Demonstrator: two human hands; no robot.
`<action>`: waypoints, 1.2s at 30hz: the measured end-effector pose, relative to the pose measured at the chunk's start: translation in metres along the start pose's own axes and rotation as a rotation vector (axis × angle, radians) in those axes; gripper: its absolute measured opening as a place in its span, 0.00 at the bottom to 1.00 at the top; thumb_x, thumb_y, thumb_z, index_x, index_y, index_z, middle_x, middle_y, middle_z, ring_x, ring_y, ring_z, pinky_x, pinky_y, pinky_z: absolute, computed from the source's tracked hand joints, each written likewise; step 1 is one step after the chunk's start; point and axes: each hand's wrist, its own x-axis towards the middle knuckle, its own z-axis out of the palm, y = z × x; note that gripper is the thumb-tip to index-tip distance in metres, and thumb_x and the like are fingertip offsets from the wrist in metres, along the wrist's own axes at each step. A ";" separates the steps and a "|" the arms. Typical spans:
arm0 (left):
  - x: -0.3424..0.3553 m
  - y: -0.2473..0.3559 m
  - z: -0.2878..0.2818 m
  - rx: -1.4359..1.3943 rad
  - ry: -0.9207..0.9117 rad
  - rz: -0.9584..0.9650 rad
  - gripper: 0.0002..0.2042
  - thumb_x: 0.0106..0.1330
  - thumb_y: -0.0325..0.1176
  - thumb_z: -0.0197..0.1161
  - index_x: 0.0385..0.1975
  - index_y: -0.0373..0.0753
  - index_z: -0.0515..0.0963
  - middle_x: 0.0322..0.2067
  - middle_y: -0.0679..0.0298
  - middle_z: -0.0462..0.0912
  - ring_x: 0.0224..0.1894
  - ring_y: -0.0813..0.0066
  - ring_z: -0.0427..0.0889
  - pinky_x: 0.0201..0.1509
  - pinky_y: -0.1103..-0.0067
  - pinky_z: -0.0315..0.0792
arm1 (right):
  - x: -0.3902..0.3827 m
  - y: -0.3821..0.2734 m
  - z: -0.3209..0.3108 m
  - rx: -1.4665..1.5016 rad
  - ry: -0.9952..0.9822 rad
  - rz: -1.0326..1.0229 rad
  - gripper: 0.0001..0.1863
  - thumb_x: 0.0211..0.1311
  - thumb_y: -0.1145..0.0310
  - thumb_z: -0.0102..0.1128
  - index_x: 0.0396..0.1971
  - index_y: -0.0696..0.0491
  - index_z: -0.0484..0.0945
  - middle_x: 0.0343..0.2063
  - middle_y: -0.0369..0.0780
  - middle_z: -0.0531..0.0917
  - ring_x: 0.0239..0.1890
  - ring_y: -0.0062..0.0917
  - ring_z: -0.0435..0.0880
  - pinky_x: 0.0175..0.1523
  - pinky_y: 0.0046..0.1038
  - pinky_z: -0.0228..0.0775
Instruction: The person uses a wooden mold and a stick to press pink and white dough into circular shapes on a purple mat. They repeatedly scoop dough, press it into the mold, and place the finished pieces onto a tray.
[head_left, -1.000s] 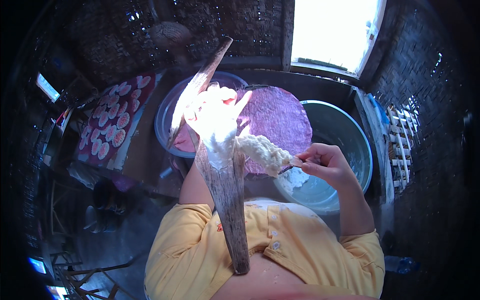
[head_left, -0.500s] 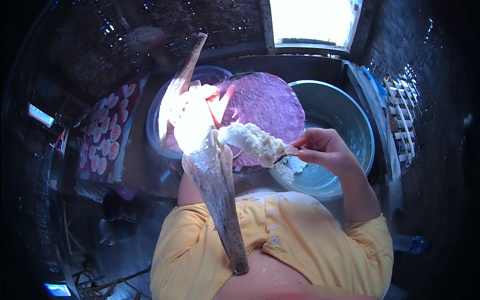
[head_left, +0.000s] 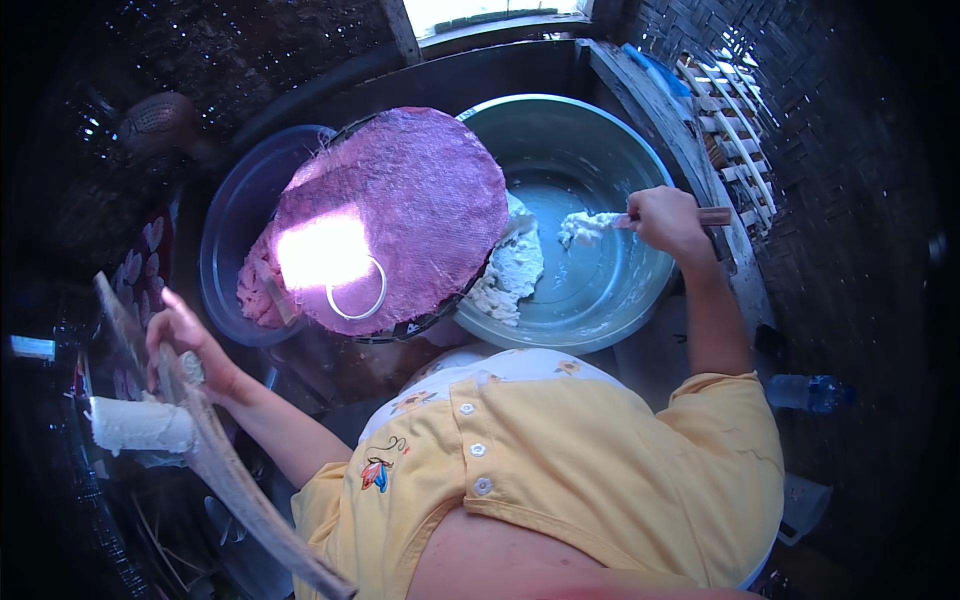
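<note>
My left hand (head_left: 188,345), at the left, holds a long weathered wooden piece (head_left: 240,480) by its middle, index finger raised. A white cylinder of paste (head_left: 140,428) sticks out from it. My right hand (head_left: 662,218) grips a flat paddle (head_left: 712,216) carrying white paste (head_left: 588,228) over the blue-green basin (head_left: 610,310). A larger lump of white paste (head_left: 505,275) lies in the basin's left part. A purple round woven mat (head_left: 400,190) with a white ring (head_left: 356,312) lies over a translucent tub (head_left: 222,240) holding a pink mass (head_left: 262,295).
A wooden ledge (head_left: 632,90) runs behind the basin, beside a white lattice (head_left: 735,135) and woven wall (head_left: 840,180). A window (head_left: 495,15) is at the top. A plastic bottle (head_left: 805,392) is at my right. A patterned red sheet (head_left: 140,275) shows at the far left.
My left hand and the wooden piece swung down and left, uncovering the mat. My right hand moved up and right over the basin, taking the pasted paddle away from the wood. The view shifted.
</note>
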 end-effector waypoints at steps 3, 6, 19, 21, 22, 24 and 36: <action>0.000 0.023 0.007 -0.031 0.041 0.023 0.03 0.41 0.27 0.59 0.11 0.41 0.73 0.22 0.66 0.64 0.40 0.73 0.70 0.72 0.54 0.33 | 0.016 0.005 0.033 -0.070 -0.021 -0.033 0.10 0.52 0.57 0.63 0.27 0.48 0.83 0.27 0.39 0.84 0.36 0.32 0.83 0.40 0.32 0.73; -0.005 0.041 0.011 0.003 0.024 0.073 0.03 0.41 0.28 0.60 0.11 0.42 0.74 0.22 0.66 0.64 0.40 0.74 0.70 0.71 0.50 0.33 | 0.030 0.008 0.054 -0.127 -0.044 -0.031 0.09 0.52 0.59 0.62 0.27 0.48 0.83 0.27 0.40 0.84 0.36 0.32 0.83 0.40 0.32 0.74; -0.021 0.051 0.021 0.017 -0.010 0.146 0.10 0.35 0.42 0.66 0.10 0.46 0.75 0.21 0.70 0.64 0.38 0.73 0.69 0.70 0.47 0.33 | 0.024 -0.006 0.046 0.170 -0.130 -0.236 0.09 0.50 0.58 0.63 0.30 0.44 0.84 0.27 0.39 0.84 0.34 0.34 0.83 0.39 0.35 0.74; -0.022 0.046 0.022 0.116 -0.002 0.226 0.08 0.35 0.41 0.65 0.10 0.46 0.75 0.21 0.70 0.65 0.38 0.73 0.69 0.70 0.47 0.33 | 0.028 -0.013 0.053 0.153 -0.142 -0.235 0.08 0.51 0.59 0.62 0.30 0.45 0.84 0.27 0.40 0.84 0.34 0.35 0.83 0.39 0.35 0.74; -0.022 0.044 0.023 0.049 -0.002 0.185 0.07 0.36 0.39 0.64 0.10 0.45 0.75 0.21 0.70 0.65 0.38 0.73 0.69 0.70 0.47 0.34 | 0.030 -0.021 0.061 0.132 -0.146 -0.231 0.08 0.52 0.60 0.62 0.30 0.46 0.83 0.27 0.40 0.84 0.35 0.35 0.83 0.40 0.36 0.74; -0.025 0.041 0.023 0.127 -0.033 0.178 0.05 0.38 0.35 0.62 0.09 0.43 0.75 0.21 0.68 0.64 0.38 0.72 0.69 0.70 0.47 0.34 | 0.028 -0.035 0.079 0.141 -0.182 -0.244 0.08 0.54 0.65 0.57 0.28 0.51 0.82 0.27 0.45 0.83 0.36 0.38 0.82 0.41 0.38 0.74; -0.023 0.051 0.008 0.052 -0.058 0.060 0.06 0.42 0.23 0.62 0.11 0.44 0.79 0.21 0.69 0.68 0.41 0.79 0.69 0.72 0.56 0.32 | -0.012 -0.066 0.083 0.057 -0.210 -0.394 0.14 0.55 0.66 0.59 0.39 0.57 0.75 0.31 0.49 0.80 0.36 0.42 0.80 0.40 0.41 0.71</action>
